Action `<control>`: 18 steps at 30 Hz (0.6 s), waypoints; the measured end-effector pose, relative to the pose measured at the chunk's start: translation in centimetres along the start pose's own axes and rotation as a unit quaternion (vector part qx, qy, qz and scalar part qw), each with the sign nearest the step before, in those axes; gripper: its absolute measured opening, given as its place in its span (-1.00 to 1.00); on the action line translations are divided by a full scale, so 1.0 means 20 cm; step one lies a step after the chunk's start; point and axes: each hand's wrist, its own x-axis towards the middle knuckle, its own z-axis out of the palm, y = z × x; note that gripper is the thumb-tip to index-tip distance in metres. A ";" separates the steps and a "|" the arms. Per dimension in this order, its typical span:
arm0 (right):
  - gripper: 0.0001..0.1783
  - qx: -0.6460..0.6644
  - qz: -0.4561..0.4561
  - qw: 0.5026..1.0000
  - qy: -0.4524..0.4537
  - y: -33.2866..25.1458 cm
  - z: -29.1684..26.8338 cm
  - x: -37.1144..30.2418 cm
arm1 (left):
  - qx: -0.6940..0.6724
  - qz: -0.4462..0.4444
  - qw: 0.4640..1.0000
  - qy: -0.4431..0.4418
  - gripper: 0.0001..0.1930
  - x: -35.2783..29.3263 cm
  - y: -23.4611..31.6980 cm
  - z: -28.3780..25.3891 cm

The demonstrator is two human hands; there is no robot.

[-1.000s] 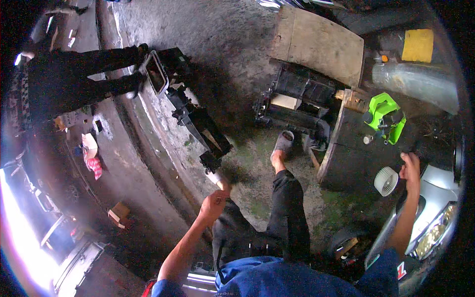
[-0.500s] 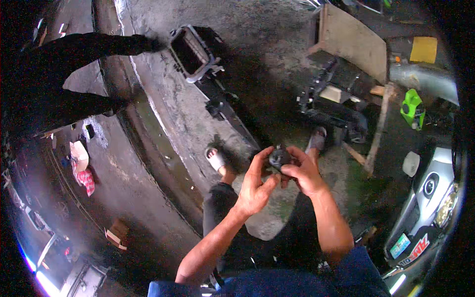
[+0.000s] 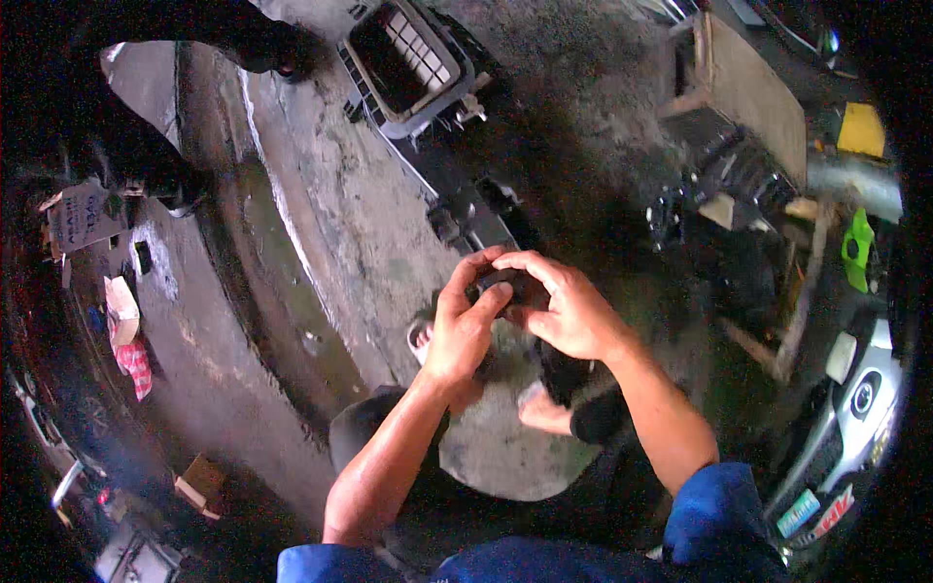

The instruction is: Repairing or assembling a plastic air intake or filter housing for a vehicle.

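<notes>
Since half a second ago our view has closed in and both hands sit higher over the concrete floor [image 3: 340,223]. Left hand [image 3: 465,325] and right hand [image 3: 569,313] are curled shut around a small dark part [image 3: 501,285], held in the air just below the long black plastic housing [image 3: 437,117]. Risk: grip is fingertips only, so a slip drops it onto the concrete by our sandalled foot [image 3: 544,408]; most of the part is hidden.

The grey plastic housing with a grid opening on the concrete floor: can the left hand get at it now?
Probably not: the left hand and right hand clasp a small dark part; the housing lies well beyond.
</notes>
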 end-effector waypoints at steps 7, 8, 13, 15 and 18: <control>-0.42 0.378 0.057 0.924 -0.005 0.17 -0.01 0.12 | 0.120 0.153 0.978 0.081 -0.66 0.11 0.03 0.03; -0.44 0.420 0.038 0.907 -0.010 0.15 0.01 0.11 | 0.144 0.178 0.970 0.076 -0.64 0.11 0.01 0.05; -0.50 0.530 -0.027 0.847 0.024 0.16 -0.04 0.02 | 0.398 0.380 0.835 0.026 -0.53 0.07 0.05 0.22; -0.54 0.559 -0.040 0.828 0.001 0.20 -0.09 0.01 | 0.400 0.365 0.840 -0.003 -0.43 0.06 0.05 0.27; -0.51 0.590 -0.060 0.805 0.012 0.25 -0.16 -0.01 | 0.473 0.330 0.817 0.005 -0.21 0.04 0.05 0.35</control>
